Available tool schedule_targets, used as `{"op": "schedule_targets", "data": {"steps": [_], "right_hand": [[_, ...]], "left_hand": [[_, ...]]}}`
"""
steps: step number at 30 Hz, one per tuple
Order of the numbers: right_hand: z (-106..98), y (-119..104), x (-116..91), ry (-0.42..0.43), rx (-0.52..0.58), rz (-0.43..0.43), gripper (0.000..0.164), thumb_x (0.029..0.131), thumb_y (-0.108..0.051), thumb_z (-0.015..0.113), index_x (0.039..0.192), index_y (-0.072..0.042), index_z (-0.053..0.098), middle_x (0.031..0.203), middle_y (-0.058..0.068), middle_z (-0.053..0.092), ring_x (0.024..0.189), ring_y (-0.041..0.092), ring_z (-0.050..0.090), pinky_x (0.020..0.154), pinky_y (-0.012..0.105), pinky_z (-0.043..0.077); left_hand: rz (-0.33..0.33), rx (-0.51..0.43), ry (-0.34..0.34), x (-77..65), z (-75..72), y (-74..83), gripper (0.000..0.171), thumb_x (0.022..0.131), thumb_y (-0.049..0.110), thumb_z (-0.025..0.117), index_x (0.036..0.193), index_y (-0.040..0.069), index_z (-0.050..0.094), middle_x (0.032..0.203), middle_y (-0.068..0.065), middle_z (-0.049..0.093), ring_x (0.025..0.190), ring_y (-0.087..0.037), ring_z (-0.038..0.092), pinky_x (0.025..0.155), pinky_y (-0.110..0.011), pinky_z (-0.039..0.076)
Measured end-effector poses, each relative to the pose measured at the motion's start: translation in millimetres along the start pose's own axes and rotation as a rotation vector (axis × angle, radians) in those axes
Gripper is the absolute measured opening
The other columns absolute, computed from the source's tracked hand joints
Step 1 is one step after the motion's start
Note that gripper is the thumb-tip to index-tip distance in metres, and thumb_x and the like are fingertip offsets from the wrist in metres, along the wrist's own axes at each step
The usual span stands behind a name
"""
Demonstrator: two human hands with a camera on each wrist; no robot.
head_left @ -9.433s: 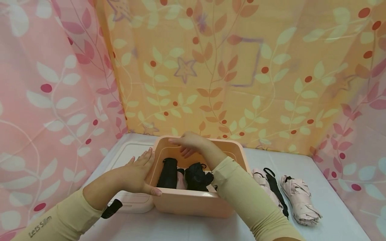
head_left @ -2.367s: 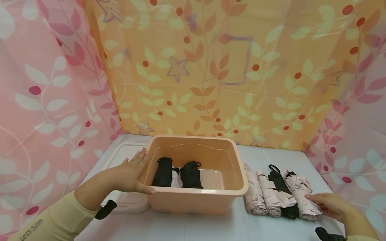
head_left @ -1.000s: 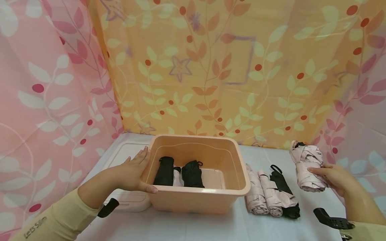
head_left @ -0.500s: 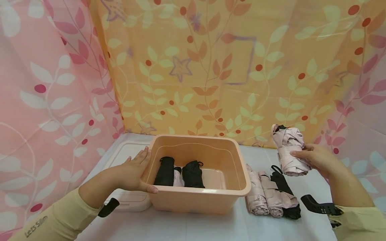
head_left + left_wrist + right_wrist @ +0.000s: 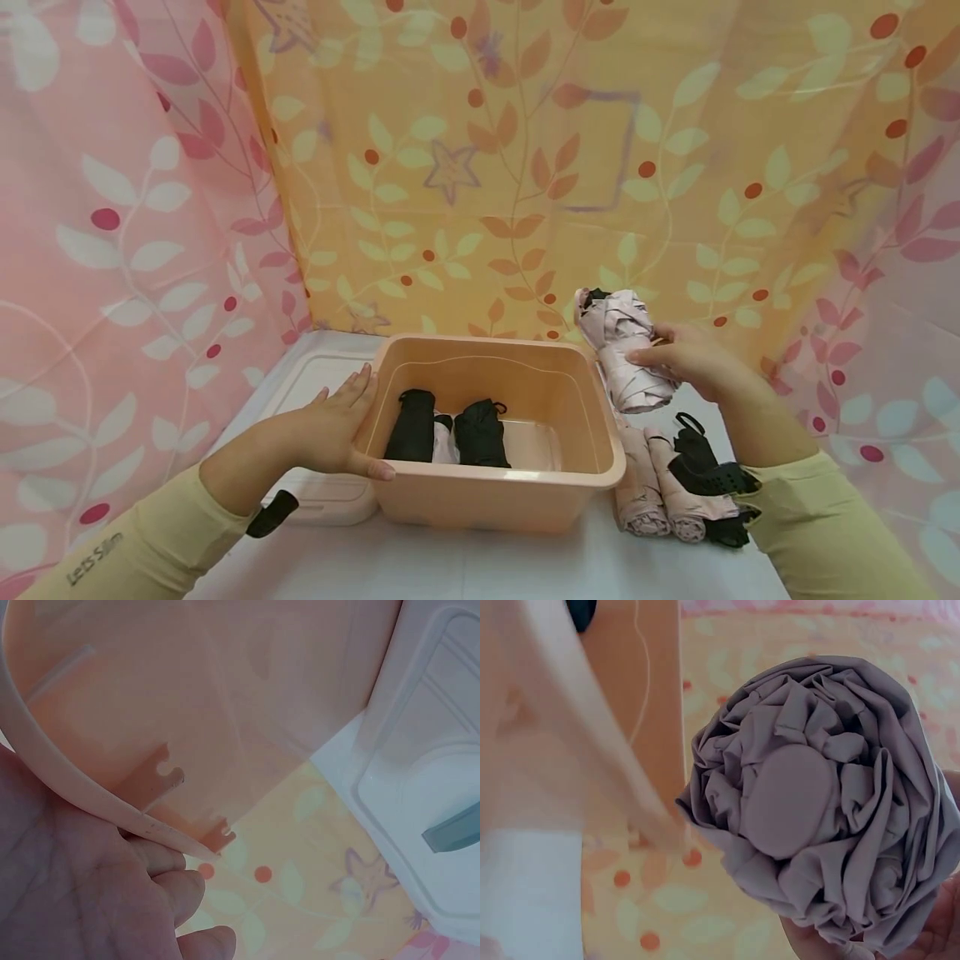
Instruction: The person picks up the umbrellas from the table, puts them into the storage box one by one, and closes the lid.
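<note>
Sleeve lettering [image 5: 95, 559] reads "Lets Slim"; right fingers [image 5: 651, 357] hold an umbrella [image 5: 633, 385].

With the bin [image 5: 495, 507] as clock, my right hand [image 5: 693, 360] grips a pale pink bundle [image 5: 626, 342] at two; my left hand [image 5: 330, 435] rests at nine; rolled bundles [image 5: 641, 487] lie near four.
</note>
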State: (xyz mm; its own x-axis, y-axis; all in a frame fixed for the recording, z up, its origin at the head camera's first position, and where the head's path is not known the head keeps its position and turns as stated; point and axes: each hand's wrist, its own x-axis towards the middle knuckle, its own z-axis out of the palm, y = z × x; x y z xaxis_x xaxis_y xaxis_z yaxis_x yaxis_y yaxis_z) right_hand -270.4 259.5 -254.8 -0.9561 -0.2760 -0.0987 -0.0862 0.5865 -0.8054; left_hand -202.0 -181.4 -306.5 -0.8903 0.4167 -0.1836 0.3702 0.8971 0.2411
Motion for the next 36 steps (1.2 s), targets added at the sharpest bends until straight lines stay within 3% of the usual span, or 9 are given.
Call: {"op": "schedule_targets", "data": {"steps": [6, 12, 20, 27, 36], "right_hand": [[32, -19, 21, -0.079, 0.055, -0.023, 0.039, 0.085, -0.014, 0.061, 0.110, 0.011, 0.046, 0.083, 0.007, 0.056, 0.069, 0.014, 0.056, 0.063, 0.029, 0.049], [59, -34, 37, -0.058, -0.053, -0.024, 0.024, 0.079, -0.016, 0.066, 0.087, 0.002, 0.052, 0.077, 0.005, 0.048, 0.064, 0.014, 0.049, 0.055, 0.026, 0.043], [92, -50, 52, -0.109, -0.073, -0.001, 0.031, 0.079, -0.018, 0.066, 0.099, 0.004, 0.056, 0.082, 0.010, 0.058, 0.066, 0.017, 0.059, 0.057, 0.027, 0.050], [112, -61, 62, -0.110, -0.109, -0.001, 0.027, 0.075, -0.020, 0.069, 0.090, 0.001, 0.062, 0.078, 0.009, 0.060, 0.064, 0.017, 0.058, 0.056, 0.028, 0.050], [131, -77, 73, -0.177, -0.121, -0.033, 0.026, 0.076, -0.018, 0.067, 0.096, -0.002, 0.062, 0.082, 0.008, 0.061, 0.067, 0.017, 0.060, 0.059, 0.027, 0.049]], "left_hand": [[-0.008, 0.014, 0.002, 1.6, 1.3, -1.1, 0.130, 0.061, 0.078, 0.056, 0.143, -0.007, 0.002, 0.150, -0.023, -0.006, 0.137, -0.039, -0.002, 0.103, -0.063, 0.005], [-0.015, 0.030, 0.002, 2.4, 1.4, -1.9, 0.131, 0.061, 0.079, 0.056, 0.143, -0.007, 0.002, 0.150, -0.023, -0.006, 0.137, -0.039, -0.002, 0.104, -0.062, 0.005], [-0.018, 0.038, -0.002, 2.3, 1.0, -0.9, 0.131, 0.060, 0.080, 0.055, 0.144, -0.006, 0.002, 0.151, -0.022, -0.005, 0.138, -0.038, -0.001, 0.104, -0.062, 0.005], [-0.016, 0.030, -0.002, 1.5, 1.1, -1.1, 0.131, 0.060, 0.080, 0.055, 0.144, -0.006, 0.002, 0.150, -0.022, -0.005, 0.138, -0.038, -0.002, 0.104, -0.062, 0.005], [-0.015, 0.044, -0.003, 1.4, 0.3, -0.3, 0.130, 0.061, 0.080, 0.054, 0.143, -0.007, 0.003, 0.151, -0.022, -0.005, 0.137, -0.039, -0.001, 0.103, -0.063, 0.006]]}}
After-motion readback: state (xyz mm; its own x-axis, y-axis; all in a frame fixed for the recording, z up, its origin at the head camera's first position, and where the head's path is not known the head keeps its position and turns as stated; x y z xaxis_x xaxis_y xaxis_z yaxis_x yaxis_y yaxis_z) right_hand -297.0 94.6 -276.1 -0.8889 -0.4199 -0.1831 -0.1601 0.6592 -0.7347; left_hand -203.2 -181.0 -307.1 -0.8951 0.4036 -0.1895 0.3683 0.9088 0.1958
